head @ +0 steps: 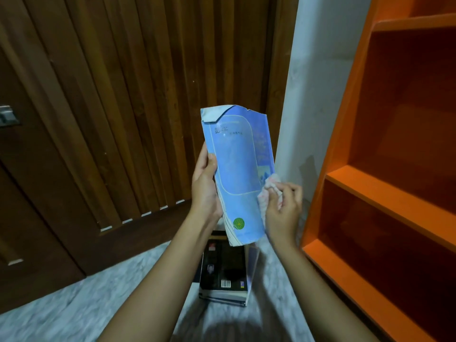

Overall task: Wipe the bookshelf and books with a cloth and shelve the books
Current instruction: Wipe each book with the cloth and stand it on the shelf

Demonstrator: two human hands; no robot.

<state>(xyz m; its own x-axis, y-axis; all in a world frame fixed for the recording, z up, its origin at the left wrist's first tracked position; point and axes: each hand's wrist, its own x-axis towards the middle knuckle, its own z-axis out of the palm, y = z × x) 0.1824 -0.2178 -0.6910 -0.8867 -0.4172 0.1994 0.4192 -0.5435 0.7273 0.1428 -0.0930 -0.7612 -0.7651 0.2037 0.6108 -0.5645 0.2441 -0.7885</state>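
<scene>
Dark wooden slatted door [111,107] seen at left. Left hand [206,186] curled round left edge of worn blue book [239,174], held upright at centre, cover facing viewer, top corner torn. Pale cloth [270,191] pinched in right hand [283,208], pressed against book's right edge. Stack of books [224,272] lying on pale marbled floor [98,292] below. White wall [318,82] behind. Orange bookshelf [385,188] seen at right, near right hand.

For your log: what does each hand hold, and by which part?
The left hand grips the blue book by its left edge; the right hand holds a cloth against the book's right edge.
</scene>
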